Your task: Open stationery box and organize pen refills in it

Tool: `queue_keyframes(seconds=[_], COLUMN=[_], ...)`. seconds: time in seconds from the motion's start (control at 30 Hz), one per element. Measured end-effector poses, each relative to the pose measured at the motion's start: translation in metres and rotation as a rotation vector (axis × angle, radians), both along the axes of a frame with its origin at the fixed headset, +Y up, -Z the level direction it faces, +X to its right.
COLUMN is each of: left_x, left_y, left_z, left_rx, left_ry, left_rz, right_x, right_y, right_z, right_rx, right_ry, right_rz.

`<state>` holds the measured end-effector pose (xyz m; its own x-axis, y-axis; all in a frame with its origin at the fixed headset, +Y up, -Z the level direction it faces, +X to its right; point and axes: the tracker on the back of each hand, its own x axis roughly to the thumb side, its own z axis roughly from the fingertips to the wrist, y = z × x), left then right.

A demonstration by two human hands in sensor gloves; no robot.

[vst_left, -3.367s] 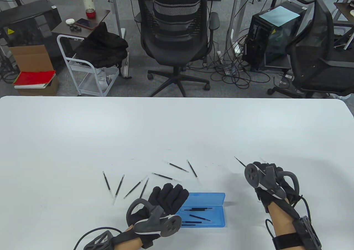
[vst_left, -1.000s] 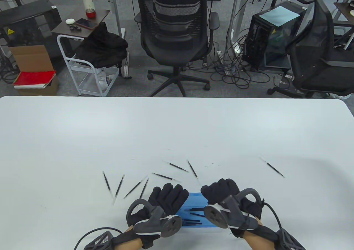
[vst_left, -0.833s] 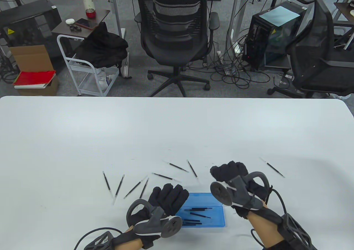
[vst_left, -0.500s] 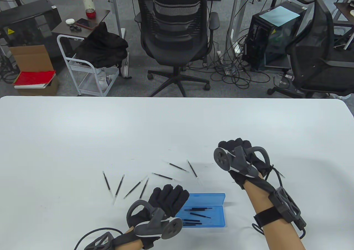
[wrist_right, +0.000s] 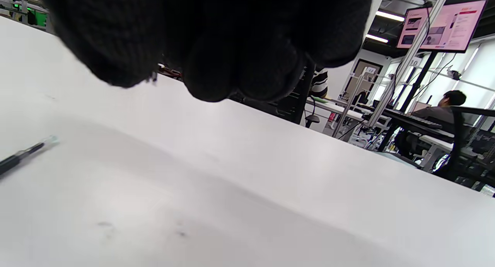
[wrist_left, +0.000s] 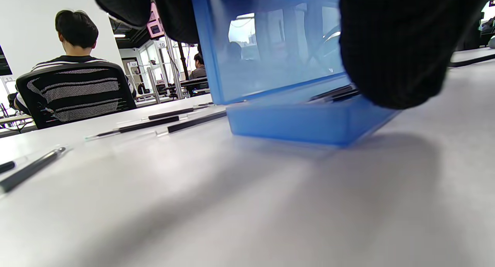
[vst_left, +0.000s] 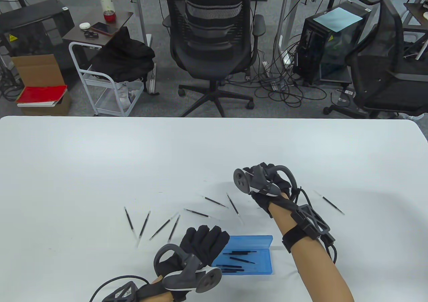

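The blue stationery box (vst_left: 257, 265) lies open near the table's front edge, its lid (wrist_left: 270, 46) standing up along the far side. Several black pen refills (vst_left: 239, 252) lie inside it. My left hand (vst_left: 204, 240) holds the box's left end, fingers behind the lid and thumb in front. Several loose refills (vst_left: 198, 213) are scattered just beyond and left of the box, and one more refill (vst_left: 329, 202) lies to the right. My right hand (vst_left: 267, 185) hovers with curled, empty fingers (wrist_right: 216, 46) just right of the nearest refill (vst_left: 233, 204).
The white table (vst_left: 100, 155) stretches far beyond the refills. Behind its far edge stand a black office chair (vst_left: 210, 37), a white cart (vst_left: 100, 81) and a computer tower (vst_left: 331, 41). A person sits at a desk past the chair.
My right hand dropped a refill into the box, drew back and swung forward, then left, to the refills beyond the box. The left hand stayed on the box.
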<state>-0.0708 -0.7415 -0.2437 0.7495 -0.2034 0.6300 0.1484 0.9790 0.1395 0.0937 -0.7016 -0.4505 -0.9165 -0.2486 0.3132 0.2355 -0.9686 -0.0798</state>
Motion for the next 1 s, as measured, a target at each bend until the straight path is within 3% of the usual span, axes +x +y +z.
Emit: queue_keyframes(seconds=[0.53, 1.0], left_x=[0.0, -0.001], left_y=[0.0, 0.0], left_z=[0.0, -0.001], left_rx=[-0.004, -0.018], left_ry=[0.001, 0.001], left_rz=[-0.008, -0.001], right_x=[-0.045, -0.047], right_y=[-0.036, -0.042], right_z=[0.007, 0.007], right_rx=[-0.169, -0.118], right_ry=[0.093, 0.07], right_rz=[0.021, 0.06])
